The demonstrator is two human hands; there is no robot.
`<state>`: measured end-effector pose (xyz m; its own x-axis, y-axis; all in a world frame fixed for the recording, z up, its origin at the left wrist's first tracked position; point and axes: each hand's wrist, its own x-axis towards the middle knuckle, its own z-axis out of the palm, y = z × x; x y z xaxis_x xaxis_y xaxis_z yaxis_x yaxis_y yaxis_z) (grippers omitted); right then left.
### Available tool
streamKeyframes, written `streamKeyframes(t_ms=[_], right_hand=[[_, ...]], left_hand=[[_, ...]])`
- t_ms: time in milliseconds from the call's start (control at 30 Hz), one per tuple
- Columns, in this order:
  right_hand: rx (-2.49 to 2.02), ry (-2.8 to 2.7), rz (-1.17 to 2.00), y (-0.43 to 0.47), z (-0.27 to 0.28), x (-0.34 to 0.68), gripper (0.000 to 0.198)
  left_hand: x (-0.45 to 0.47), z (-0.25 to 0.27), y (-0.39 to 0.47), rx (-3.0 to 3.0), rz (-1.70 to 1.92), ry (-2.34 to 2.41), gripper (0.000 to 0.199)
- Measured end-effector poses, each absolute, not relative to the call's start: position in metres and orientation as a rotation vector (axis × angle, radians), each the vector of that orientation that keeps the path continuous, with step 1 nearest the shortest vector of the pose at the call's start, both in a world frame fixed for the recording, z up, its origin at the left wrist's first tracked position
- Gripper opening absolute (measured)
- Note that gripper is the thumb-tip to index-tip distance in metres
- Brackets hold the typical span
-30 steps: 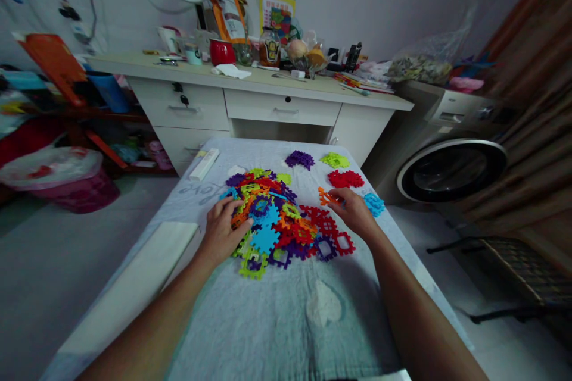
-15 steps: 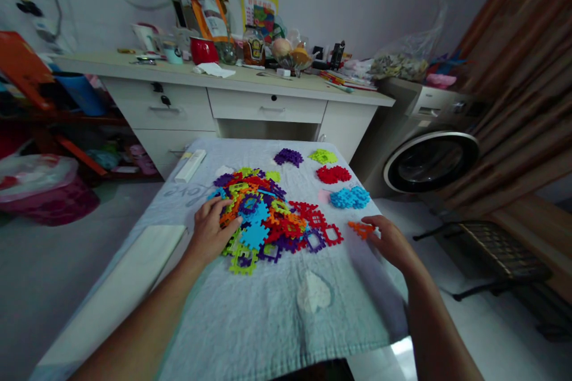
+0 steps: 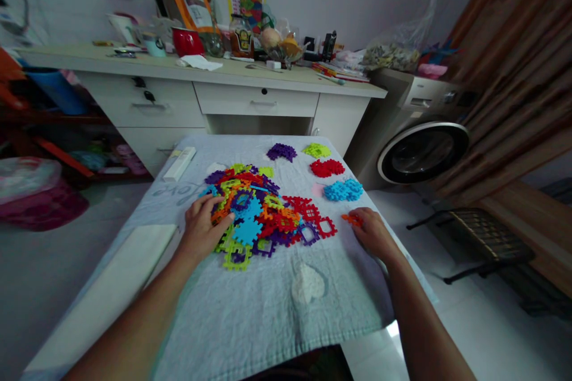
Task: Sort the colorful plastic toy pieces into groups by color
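Observation:
A mixed pile of flat, notched plastic building pieces (image 3: 248, 229) in red, blue, purple, green and orange lies on the cloth-covered table. My left hand (image 3: 203, 227) rests at the pile's left edge, thumb and fingers apart, holding no piece that I can see. To the right of the pile, my right hand (image 3: 373, 231) has its fingers closed on an orange building piece (image 3: 352, 219) low at the tabletop; the fingers partly cover it. Just beyond it sit separate heaps of blue pieces (image 3: 343, 190), red pieces (image 3: 327, 167), green pieces (image 3: 317, 150) and purple pieces (image 3: 281, 152).
A pale cloth (image 3: 268, 309) covers the table. On its left lie a white box (image 3: 179, 164) and a long white panel (image 3: 111, 286). Behind stands a cluttered white desk (image 3: 250, 98), with a washing machine (image 3: 415, 131) to its right. A woven stool (image 3: 487, 238) is on the right.
My right hand has come in over the orange piece, covering more of it. My left hand stays at the pile's left edge. The whole view has shifted slightly.

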<state>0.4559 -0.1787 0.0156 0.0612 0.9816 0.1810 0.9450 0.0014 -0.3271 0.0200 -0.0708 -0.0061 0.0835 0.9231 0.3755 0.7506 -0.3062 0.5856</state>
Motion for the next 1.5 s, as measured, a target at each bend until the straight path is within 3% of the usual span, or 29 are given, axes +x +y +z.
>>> streamKeyframes(t_ms=[167, 400, 833, 967, 1133, 1500], right_hand=[[-1.983, -1.901, 0.080, -0.178, 0.026, 0.445, 0.034], [-1.765, -2.136, 0.327, -0.170, 0.053, 0.385, 0.030], [-1.579, -2.146, 0.258, -0.157, 0.031, 0.336, 0.037], [-1.553, -2.168, 0.194, -0.143, 0.023, 0.327, 0.029], [-1.492, -2.067, 0.199, -0.137, 0.027, 0.329, 0.020], [-1.703, -1.448, 0.319, -0.156, 0.037, 0.396, 0.026]], left_hand=[[0.020, -0.006, -0.071, 2.104, 1.041, 1.679, 0.045], [0.021, -0.003, -0.073, 2.098, 1.052, 1.671, 0.041], [0.021, -0.003, -0.074, 2.107, 1.040, 1.671, 0.043], [0.020, -0.005, -0.073, 2.100, 1.059, 1.664, 0.042], [0.021, -0.003, -0.073, 2.094, 1.054, 1.666, 0.041], [0.022, -0.001, -0.074, 2.066, 1.036, 1.683, 0.043]])
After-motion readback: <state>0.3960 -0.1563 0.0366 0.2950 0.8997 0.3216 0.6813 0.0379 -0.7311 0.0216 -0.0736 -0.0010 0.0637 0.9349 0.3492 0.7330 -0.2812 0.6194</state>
